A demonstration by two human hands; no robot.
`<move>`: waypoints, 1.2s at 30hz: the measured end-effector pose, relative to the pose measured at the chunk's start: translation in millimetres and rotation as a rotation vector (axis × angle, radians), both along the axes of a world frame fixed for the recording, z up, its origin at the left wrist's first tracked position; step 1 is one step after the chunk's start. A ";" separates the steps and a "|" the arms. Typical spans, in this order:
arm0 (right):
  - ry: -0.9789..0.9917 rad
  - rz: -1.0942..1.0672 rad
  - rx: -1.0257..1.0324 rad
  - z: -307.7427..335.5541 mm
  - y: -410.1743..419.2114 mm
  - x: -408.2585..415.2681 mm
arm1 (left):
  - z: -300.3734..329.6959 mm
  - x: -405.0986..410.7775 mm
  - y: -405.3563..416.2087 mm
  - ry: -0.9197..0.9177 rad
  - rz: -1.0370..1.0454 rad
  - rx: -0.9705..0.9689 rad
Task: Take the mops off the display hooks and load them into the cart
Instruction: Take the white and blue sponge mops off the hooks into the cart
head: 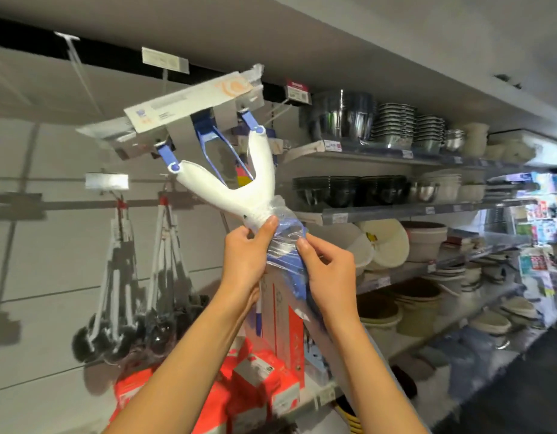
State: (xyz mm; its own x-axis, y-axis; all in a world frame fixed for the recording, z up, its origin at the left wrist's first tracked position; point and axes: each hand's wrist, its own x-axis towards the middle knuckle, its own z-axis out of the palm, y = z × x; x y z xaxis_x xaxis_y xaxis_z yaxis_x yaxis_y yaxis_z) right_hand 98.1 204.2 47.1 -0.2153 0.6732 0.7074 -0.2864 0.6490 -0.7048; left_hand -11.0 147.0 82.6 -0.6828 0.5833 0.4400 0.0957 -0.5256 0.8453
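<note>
A flat mop head (230, 183) with a white Y-shaped yoke, blue clips and a white cardboard label is raised near the top display rail, tilted. Its neck is wrapped in clear plastic with blue parts inside. My left hand (247, 249) grips the white neck just below the fork. My right hand (329, 267) pinches the plastic wrap and blue part right beside it. Behind the held mop hangs another blue-framed mop (221, 142) on a hook. The cart is out of view.
Black-headed brushes (120, 308) hang on hooks at lower left. Red and white boxes (271, 364) stand on the shelf under my arms. Shelves of steel pots and bowls (380, 126) and plastic basins (412, 277) run to the right. Empty wire hooks (80, 64) jut out at upper left.
</note>
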 end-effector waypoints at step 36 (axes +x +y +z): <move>0.111 0.258 -0.219 47.7 162.3 -53.0 | 10.0 -43.5 145.1 0.189 0.159 0.004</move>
